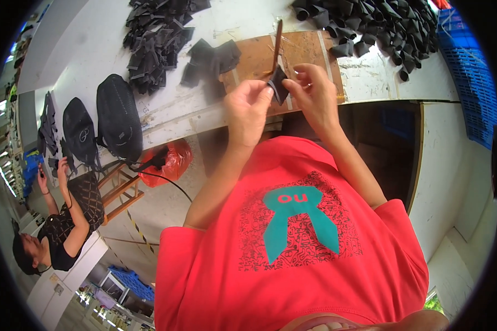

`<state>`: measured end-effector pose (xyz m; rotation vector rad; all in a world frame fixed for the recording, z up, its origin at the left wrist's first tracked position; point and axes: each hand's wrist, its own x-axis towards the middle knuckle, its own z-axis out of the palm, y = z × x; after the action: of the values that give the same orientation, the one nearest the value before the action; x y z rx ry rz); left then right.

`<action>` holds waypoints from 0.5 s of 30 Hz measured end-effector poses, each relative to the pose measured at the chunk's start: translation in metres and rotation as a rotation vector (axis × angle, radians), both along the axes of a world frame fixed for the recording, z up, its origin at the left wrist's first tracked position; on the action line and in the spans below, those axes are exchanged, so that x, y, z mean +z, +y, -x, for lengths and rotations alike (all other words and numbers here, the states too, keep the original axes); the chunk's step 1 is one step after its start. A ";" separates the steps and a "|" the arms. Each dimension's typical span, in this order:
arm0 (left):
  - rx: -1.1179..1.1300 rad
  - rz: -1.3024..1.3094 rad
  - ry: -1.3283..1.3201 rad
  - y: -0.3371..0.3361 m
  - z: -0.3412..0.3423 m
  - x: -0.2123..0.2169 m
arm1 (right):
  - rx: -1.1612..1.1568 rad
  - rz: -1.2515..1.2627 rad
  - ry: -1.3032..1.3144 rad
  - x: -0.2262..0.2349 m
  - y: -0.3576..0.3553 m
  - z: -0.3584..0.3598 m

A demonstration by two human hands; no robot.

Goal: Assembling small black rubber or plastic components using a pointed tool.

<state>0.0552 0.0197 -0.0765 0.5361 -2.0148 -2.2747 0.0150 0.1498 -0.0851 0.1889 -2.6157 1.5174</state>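
Above the brown board (305,48) on the desk (373,83), the black fabric piece (280,91) has its long axis running away from you, its pointed end toward your body. Your left hand (248,107) has its grip clamped on it; your right hand (315,94) touches it, but I cannot tell if that grip is closed. The red plastic bag (176,164) has something black at its mouth. The brown stick (278,41) stands just beyond the piece.

Below the near edge of our long, scuffed white worktop (370,83), we see a dark open recess (386,165) beside a smooth white panel (447,154); leftward, a brown wooden stool (122,205) stands on pale floor (163,223).
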 end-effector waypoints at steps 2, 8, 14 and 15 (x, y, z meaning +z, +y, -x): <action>-0.041 0.149 0.050 0.001 -0.002 0.003 | 0.135 0.077 -0.011 0.021 -0.001 -0.005; 0.157 0.830 0.410 0.015 0.000 0.006 | 0.211 -0.031 0.199 0.029 -0.011 -0.008; 0.054 -0.570 0.013 -0.002 0.008 0.028 | 0.095 0.043 0.109 0.016 -0.012 -0.005; -0.022 -0.761 -0.017 -0.007 0.008 0.031 | 0.102 0.234 -0.065 0.022 -0.011 -0.005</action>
<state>0.0468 0.0125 -0.0450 0.5550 -1.0858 -3.0071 0.0197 0.1389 -0.0632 0.2593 -2.4820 1.8774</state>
